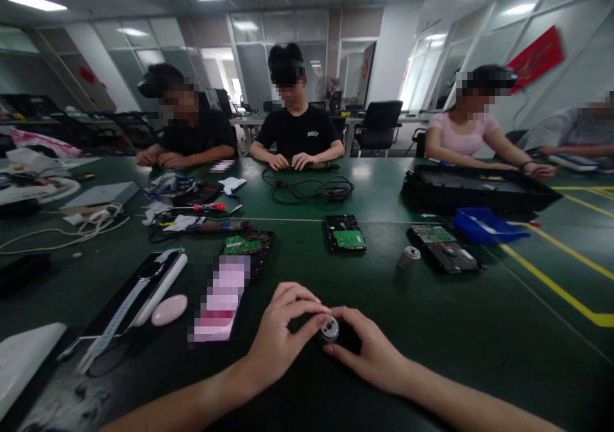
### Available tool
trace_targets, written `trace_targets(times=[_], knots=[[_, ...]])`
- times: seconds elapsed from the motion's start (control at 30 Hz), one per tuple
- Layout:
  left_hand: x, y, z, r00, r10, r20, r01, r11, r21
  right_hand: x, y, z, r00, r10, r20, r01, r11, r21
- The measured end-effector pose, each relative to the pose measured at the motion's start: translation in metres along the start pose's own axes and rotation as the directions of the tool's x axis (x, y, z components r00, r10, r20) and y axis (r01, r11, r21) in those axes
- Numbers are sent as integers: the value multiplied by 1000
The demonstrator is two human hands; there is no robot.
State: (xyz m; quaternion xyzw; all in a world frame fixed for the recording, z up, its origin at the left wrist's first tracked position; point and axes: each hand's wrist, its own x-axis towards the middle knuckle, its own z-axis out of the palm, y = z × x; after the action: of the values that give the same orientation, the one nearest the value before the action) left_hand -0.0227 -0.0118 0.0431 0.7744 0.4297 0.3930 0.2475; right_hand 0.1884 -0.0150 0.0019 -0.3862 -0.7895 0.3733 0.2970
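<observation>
A small round metal part with dark holes in its top face is between my two hands, just above or on the green table. My left hand has its thumb and fingertips closed on the part's upper left edge. Around the right side curves my right hand, index finger touching near the top and thumb at the lower right. The part's lower side is dark and hard to make out. A similar metal cylinder stands to the right, farther back.
Hard drives lie beyond my hands, near a blue tray. Left are a phone, a pink oval object, a watch and a red screwdriver. Several people sit opposite, one by a black casing.
</observation>
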Motion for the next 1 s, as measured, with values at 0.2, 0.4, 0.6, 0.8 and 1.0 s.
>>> trace_targets(times=[0.2, 0.4, 0.6, 0.8, 1.0], knots=[[-29, -39, -24, 995, -94, -34, 100, 962, 256, 0, -3, -3, 1000, 14, 18, -14, 1000, 8], [-48, -54, -23, 995, -100, 12, 88, 920, 381, -1, -3, -2, 999, 31, 21, -31, 1000, 0], [-48, -55, -22, 992, -124, -10, 121, 936, 330, 0, -5, -3, 999, 36, 31, -35, 999, -8], [-36, -39, -20, 988, -143, -60, 153, 959, 240, -1, -5, -4, 1000, 17, 15, -17, 1000, -2], [-11, 2, -6, 999, -23, -23, 24, 999, 41, -1, -5, -2, 1000, -13, -8, 13, 1000, -8]])
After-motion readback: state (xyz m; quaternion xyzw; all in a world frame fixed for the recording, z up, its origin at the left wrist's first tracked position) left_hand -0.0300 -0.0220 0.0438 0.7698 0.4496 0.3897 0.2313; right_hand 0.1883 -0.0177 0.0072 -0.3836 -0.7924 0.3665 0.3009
